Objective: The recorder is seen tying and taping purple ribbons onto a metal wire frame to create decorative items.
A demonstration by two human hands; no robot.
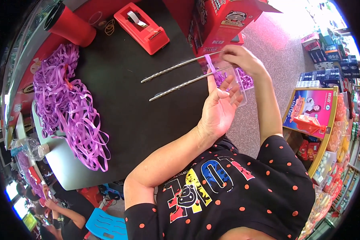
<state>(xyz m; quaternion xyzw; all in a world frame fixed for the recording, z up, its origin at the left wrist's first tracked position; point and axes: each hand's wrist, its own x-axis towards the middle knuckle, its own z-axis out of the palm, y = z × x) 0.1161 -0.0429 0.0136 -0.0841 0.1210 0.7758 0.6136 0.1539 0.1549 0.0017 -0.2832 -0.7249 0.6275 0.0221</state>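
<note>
My right hand [246, 60] is closed around the right ends of two silvery metal chopsticks [170, 91] with twisted shafts. They run side by side toward the left, a gap between them. A purple ribbon [210, 63] is looped across both, close to my fingers. Below it, my left hand [220, 108] is palm up with fingers spread; its raised index fingertip meets the ribbon and the lower chopstick. Behind my hands, partly hidden by them, is a clear plastic box [244, 96] with purple ribbon pieces [246, 79] in it.
A large tangled heap of purple ribbon [70, 106] lies on the left of the black tabletop [120, 132]. A red tape dispenser [152, 42], a red tumbler [78, 30] and a big red carton [224, 24] stand along the far side. A blue stool [106, 224] and another person [70, 216] are at lower left.
</note>
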